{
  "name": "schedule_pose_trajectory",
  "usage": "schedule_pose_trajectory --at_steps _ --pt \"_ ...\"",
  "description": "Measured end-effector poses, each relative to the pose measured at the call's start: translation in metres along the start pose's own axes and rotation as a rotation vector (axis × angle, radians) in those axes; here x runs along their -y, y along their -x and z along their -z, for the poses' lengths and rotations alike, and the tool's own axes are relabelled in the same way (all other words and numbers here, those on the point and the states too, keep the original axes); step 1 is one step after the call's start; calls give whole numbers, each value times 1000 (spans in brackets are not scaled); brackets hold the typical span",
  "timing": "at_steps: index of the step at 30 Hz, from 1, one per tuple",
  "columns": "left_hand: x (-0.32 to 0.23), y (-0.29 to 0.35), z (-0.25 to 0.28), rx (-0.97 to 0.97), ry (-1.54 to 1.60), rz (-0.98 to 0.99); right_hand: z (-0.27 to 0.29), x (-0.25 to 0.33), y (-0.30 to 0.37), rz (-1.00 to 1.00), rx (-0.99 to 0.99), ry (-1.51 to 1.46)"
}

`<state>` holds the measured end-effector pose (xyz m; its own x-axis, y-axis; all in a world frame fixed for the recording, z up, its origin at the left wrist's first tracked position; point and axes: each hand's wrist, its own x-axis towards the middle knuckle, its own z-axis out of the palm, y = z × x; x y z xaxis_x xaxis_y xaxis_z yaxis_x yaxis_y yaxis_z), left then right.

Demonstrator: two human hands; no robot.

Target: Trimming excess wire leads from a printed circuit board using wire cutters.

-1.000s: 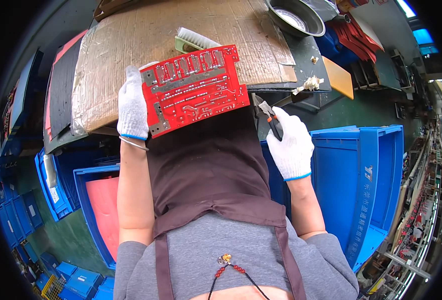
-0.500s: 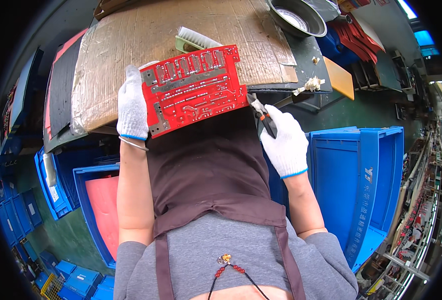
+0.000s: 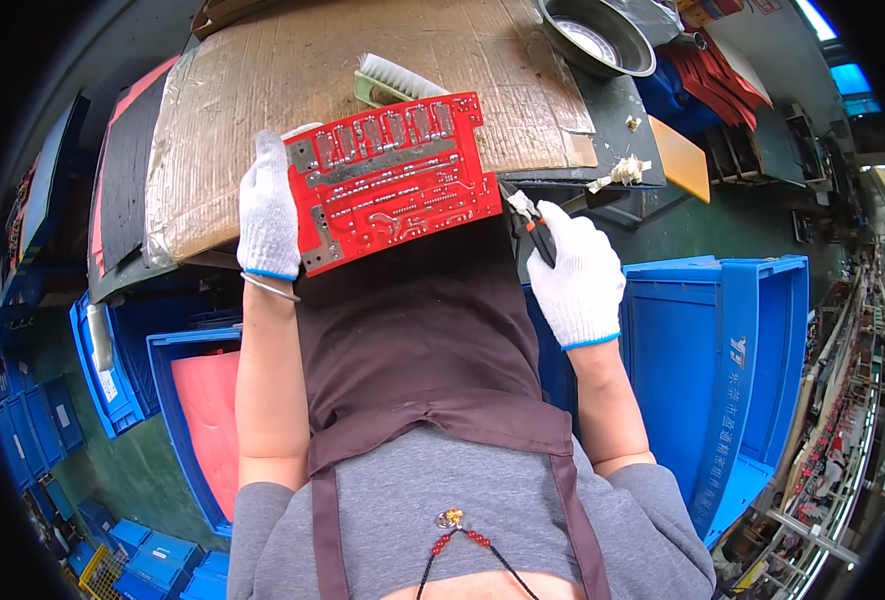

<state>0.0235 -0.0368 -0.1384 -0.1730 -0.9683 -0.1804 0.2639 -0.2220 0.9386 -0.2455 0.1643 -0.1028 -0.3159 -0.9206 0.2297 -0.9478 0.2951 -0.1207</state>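
A red printed circuit board (image 3: 393, 215) is held up by its left edge in my left hand (image 3: 270, 215), gloved in white knit. Silvery solder joints and wide grey strips cover the face turned toward me. My right hand (image 3: 578, 275), in a matching glove, is closed round a pair of cutting pliers (image 3: 535, 228) with black and orange handles. The pliers' jaws are close to the board's right edge; whether they touch it I cannot tell. Behind the board's top edge a brush (image 3: 398, 78) with white bristles and a pale green back lies on the cardboard.
A worn cardboard sheet (image 3: 253, 70) covers the bench, with a metal bowl (image 3: 613, 45) at its far right. Crumpled pale scraps (image 3: 623, 172) lie on the bench's right corner. Blue crates stand at my right (image 3: 678, 350) and left (image 3: 158, 370), the left one holding pink sheet (image 3: 208, 410).
My right hand and the pliers have shifted slightly right. The board has moved slightly right and tilted a little in my left hand's grip.
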Motion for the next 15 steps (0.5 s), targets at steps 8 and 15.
schedule_pose_trajectory --at_steps 8,15 --pt "4 -6 4 -35 -42 -4 4 0 2 27 -73 -113" --pt "-1 -3 -4 4 -140 -71 -8 -24 -3 -109 16 -110"
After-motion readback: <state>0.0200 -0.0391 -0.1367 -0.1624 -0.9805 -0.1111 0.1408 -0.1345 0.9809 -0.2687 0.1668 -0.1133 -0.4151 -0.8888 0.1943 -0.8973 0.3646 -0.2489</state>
